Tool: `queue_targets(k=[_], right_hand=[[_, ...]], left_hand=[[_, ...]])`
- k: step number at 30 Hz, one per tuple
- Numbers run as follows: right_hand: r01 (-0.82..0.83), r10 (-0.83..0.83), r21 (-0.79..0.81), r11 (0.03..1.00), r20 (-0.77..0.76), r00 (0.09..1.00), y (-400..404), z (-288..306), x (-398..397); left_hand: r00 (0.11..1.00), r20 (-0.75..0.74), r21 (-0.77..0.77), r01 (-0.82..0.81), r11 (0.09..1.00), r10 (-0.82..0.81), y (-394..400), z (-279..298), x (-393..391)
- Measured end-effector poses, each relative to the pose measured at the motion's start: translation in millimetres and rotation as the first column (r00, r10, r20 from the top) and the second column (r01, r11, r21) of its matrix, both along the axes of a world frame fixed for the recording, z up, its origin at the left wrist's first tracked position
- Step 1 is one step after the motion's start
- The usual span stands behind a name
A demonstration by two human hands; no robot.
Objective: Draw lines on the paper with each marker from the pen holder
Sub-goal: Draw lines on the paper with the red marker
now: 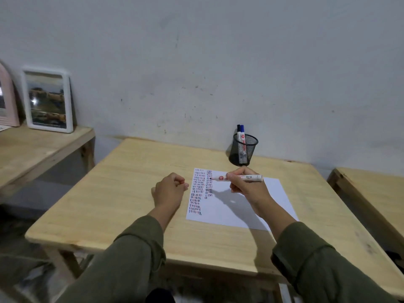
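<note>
A white sheet of paper (247, 206) lies on the wooden table (122, 211), with two columns of short red, blue and black strokes along its left side. My right hand (247, 186) is shut on an uncapped white marker (251, 177), held level just above the paper's top edge. Its tip points left at the second column of strokes. My left hand (169, 190) rests as a closed fist on the table just left of the paper; whether it holds anything is hidden. A black mesh pen holder (243, 153) stands behind the paper with two capped markers (240, 133), one blue and one black.
The table stands against a grey wall. A second wooden table at the left carries a white picture frame (48, 99) leaning on the wall. Another wooden table edge (358, 189) shows at the right.
</note>
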State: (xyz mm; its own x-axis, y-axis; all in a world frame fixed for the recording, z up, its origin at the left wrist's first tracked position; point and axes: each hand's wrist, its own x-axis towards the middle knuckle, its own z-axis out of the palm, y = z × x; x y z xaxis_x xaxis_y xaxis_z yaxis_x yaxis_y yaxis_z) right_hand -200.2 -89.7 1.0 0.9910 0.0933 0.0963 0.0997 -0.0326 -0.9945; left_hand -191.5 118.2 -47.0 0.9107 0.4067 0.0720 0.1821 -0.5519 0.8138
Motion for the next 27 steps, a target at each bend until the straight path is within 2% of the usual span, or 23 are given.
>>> queue_targets(k=[5, 10, 14, 16, 20, 27], right_hand=[[0.026, -0.027, -0.005, 1.0, -0.021, 0.999, 2, -12, -1], [0.011, -0.01, 0.017, 1.0, -0.101, 0.995, 1, -21, 1], [0.013, -0.018, -0.051, 0.999, -0.109, 0.994, 1, -28, -2], [0.009, -0.009, 0.003, 1.0, -0.128, 0.992, 5, -31, -4], [0.002, 0.029, 0.153, 0.988, -0.202, 0.979, 14, -35, 0], [-0.013, 0.052, 0.164, 0.986, -0.232, 0.971, 19, -38, -2]], left_hand=[[0.999, 0.033, 0.028, 0.038, 0.999, -0.039, 2, -7, -2], [0.993, 0.009, 0.134, 0.115, 0.984, -0.117, 6, -13, -5], [0.984, -0.027, 0.197, 0.179, 0.964, -0.177, 12, -19, -11], [0.98, -0.04, 0.221, 0.198, 0.955, -0.194, 12, -21, -12], [0.982, -0.023, 0.199, 0.191, 0.961, -0.19, 11, -21, -12], [0.982, -0.027, 0.133, 0.188, 0.973, -0.186, 13, -27, -8]])
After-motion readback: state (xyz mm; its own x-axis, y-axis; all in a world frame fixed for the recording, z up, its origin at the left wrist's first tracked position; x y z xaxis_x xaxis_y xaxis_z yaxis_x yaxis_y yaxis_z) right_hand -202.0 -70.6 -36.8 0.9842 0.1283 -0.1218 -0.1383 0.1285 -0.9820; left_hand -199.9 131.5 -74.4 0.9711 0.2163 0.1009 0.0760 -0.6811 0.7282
